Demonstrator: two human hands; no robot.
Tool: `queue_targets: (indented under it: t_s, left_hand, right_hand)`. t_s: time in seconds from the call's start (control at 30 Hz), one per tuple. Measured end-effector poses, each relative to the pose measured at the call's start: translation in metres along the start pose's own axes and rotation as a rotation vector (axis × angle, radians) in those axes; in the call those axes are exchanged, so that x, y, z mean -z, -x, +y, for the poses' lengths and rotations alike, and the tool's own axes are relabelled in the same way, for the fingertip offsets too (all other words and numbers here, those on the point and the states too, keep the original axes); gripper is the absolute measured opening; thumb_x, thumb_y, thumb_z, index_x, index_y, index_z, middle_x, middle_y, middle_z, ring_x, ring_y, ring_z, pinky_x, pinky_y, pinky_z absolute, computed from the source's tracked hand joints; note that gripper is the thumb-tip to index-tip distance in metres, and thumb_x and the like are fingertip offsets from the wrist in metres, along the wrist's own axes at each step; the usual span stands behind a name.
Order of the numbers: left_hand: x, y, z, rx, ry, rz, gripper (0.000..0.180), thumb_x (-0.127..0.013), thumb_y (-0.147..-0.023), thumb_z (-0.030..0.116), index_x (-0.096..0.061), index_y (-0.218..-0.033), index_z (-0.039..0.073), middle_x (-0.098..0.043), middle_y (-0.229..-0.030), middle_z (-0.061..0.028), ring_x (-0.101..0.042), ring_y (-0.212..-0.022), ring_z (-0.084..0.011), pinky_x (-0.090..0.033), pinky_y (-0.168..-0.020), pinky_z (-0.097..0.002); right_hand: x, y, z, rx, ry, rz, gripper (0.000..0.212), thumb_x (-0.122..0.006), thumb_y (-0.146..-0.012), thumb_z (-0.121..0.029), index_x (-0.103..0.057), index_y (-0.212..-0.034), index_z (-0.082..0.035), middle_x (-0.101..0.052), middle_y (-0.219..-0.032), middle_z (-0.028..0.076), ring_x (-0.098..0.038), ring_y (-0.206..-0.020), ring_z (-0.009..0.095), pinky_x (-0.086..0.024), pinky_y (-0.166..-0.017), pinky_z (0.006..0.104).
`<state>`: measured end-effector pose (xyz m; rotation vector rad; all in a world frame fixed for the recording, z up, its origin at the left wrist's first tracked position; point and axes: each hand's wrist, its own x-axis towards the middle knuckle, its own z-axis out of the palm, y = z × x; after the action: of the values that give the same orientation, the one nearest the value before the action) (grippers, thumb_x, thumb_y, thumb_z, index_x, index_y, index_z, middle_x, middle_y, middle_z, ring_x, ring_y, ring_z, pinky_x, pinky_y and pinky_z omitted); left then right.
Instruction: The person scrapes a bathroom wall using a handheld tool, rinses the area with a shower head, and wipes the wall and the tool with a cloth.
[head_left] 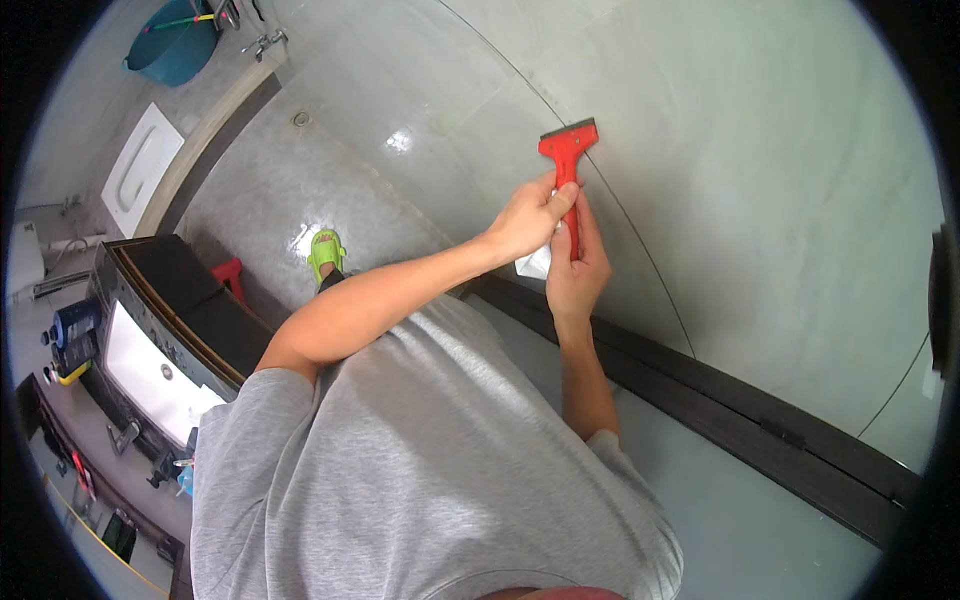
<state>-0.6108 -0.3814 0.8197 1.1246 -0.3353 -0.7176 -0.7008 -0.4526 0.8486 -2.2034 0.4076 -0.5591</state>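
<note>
The left hand (528, 220) and, just below, the right hand (582, 278) are wrapped round a red scraper (568, 150), which juts beyond them; a white scrap (534, 264) (paper or cloth, I can't tell) shows beneath the left.

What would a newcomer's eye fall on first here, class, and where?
Probably the red, wide-headed scraper, upper centre, held by the left grip and right grip. Next, the lime-green slipper on the grey floor, left of centre; then the round teal tub, top left.
</note>
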Motion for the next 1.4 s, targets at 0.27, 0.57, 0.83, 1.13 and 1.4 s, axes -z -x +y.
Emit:
queue_targets:
  t_s: [0.27, 0.57, 0.83, 1.13, 1.4]
  left_hand:
    - [0.004, -0.004, -0.002, 0.031, -0.127, -0.051, 0.038, -0.048, -0.102, 0.031, -0.055, -0.125, 0.001, -0.062, -0.094, -0.0024, -0.056, -0.085, -0.0092, -0.048, -0.075, -0.0267]
    - [0.005, -0.003, -0.009, -0.055, -0.121, -0.048, 0.043, -0.046, -0.102, 0.037, -0.054, -0.128, 0.004, -0.060, -0.090, -0.0005, -0.055, -0.080, -0.0077, -0.047, -0.070, -0.0260]
    - [0.022, -0.006, 0.006, -0.010, -0.054, -0.060, 0.038, -0.046, -0.103, 0.033, -0.055, -0.126, 0.004, -0.058, -0.093, 0.0004, -0.051, -0.081, -0.0071, -0.047, -0.074, -0.0266]
    - [0.032, -0.014, 0.010, 0.033, -0.008, -0.042, 0.038, -0.045, -0.103, 0.034, -0.056, -0.123, 0.003, -0.055, -0.090, 0.0013, -0.052, -0.080, -0.0078, -0.047, -0.070, -0.0256]
    - [0.035, -0.009, 0.024, -0.027, -0.006, -0.020, 0.040, -0.044, -0.103, 0.036, -0.056, -0.123, 0.003, -0.057, -0.089, 0.0007, -0.052, -0.080, -0.0076, -0.047, -0.069, -0.0260]
  right_hand:
    - [0.000, 0.000, -0.011, -0.068, 0.007, -0.011, 0.042, -0.053, -0.095, -0.005, -0.048, -0.136, 0.003, -0.058, -0.132, 0.014, -0.058, -0.115, 0.017, -0.044, -0.097, 0.0286]
    - [-0.002, 0.010, -0.010, -0.096, -0.042, 0.054, 0.042, -0.053, -0.095, -0.005, -0.051, -0.136, 0.001, -0.060, -0.129, 0.014, -0.059, -0.114, 0.018, -0.044, -0.096, 0.0282]
    - [-0.022, 0.001, -0.021, -0.090, -0.136, 0.056, 0.042, -0.053, -0.095, -0.005, -0.050, -0.136, 0.000, -0.062, -0.127, 0.016, -0.059, -0.113, 0.017, -0.044, -0.094, 0.0270]
    - [-0.031, -0.011, -0.029, -0.025, -0.081, 0.074, 0.042, -0.056, -0.093, -0.007, -0.052, -0.134, 0.000, -0.065, -0.120, 0.020, -0.062, -0.109, 0.015, -0.047, -0.089, 0.0269]
    - [-0.039, -0.015, -0.029, 0.109, 0.006, 0.109, 0.043, -0.057, -0.091, -0.012, -0.054, -0.134, -0.007, -0.066, -0.106, 0.024, -0.069, -0.095, 0.030, -0.051, -0.078, 0.0351]
